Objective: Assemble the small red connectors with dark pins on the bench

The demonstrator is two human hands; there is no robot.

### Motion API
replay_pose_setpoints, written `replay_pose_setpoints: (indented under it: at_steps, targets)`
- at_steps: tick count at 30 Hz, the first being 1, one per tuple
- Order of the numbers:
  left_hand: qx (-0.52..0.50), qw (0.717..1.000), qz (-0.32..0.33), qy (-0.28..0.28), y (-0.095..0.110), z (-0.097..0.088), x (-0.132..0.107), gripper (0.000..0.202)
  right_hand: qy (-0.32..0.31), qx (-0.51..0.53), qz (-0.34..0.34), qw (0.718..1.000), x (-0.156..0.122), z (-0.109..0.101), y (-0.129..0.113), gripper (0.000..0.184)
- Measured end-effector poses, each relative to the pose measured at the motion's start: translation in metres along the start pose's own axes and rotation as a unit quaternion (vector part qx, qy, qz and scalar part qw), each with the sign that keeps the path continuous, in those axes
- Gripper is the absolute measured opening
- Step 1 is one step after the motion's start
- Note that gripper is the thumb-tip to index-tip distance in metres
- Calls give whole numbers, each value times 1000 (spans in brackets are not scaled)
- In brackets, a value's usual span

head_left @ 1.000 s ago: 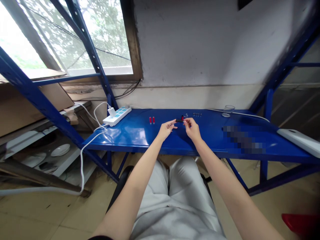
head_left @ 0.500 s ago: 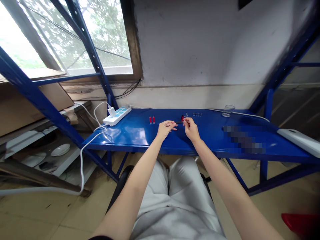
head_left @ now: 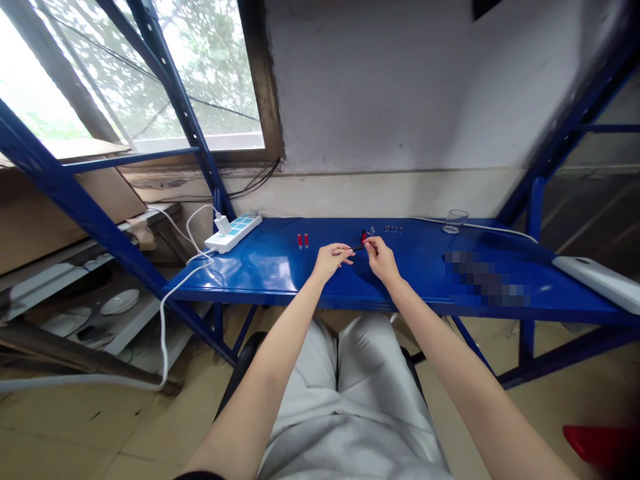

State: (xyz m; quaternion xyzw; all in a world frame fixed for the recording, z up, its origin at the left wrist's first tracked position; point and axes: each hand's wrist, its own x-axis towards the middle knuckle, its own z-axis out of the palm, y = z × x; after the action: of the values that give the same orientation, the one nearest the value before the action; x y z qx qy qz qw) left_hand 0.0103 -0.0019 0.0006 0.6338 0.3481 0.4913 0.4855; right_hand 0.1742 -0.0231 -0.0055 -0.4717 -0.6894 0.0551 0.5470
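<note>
Over the middle of the blue table point(head_left: 250, 275), a thin black stick-like piece point(head_left: 358, 249) spans the gap between my hands. My left hand point(head_left: 331, 259) is closed, pinching its left end. The fingertips of my right hand point(head_left: 382, 257) pinch its other end. What kind of piece it is, I cannot make out. Just behind my right fingertips a small red and black item point(head_left: 363, 237) stands on the table, with a small clear piece point(head_left: 371, 231) beside it. Two red tubes with pale ends point(head_left: 303, 241) stand side by side to the left.
Several tiny metallic pieces point(head_left: 393, 229) lie in a row at the back. A clear glass point(head_left: 455, 221) stands farther right. A white power strip point(head_left: 233, 233) with cables lies at the left. A pixelated dark object point(head_left: 485, 277) and a white flat object point(head_left: 600, 281) occupy the right side.
The black piece stays between both hands, its angle slightly changed, with its right end now a little higher. My hands have barely moved. The whole view has shifted slightly.
</note>
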Motion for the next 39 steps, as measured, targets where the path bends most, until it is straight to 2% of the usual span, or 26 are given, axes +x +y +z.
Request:
replay_pose_setpoints:
  at_steps: [11, 22, 30, 39]
  targets:
    - [6, 1000, 2, 11, 3, 1, 0, 34, -30, -20, 12, 999, -1, 1, 1, 29]
    - [104, 994, 23, 10, -7, 2, 1, 34, -48, -60, 35, 996, -2, 5, 4, 29]
    - [79, 995, 53, 15, -2, 5, -2, 24, -35, -14, 48, 998, 0, 5, 5, 30]
    - [44, 998, 33, -3, -2, 6, -1, 19, -16, 9, 49, 999, 0, 4, 3, 30]
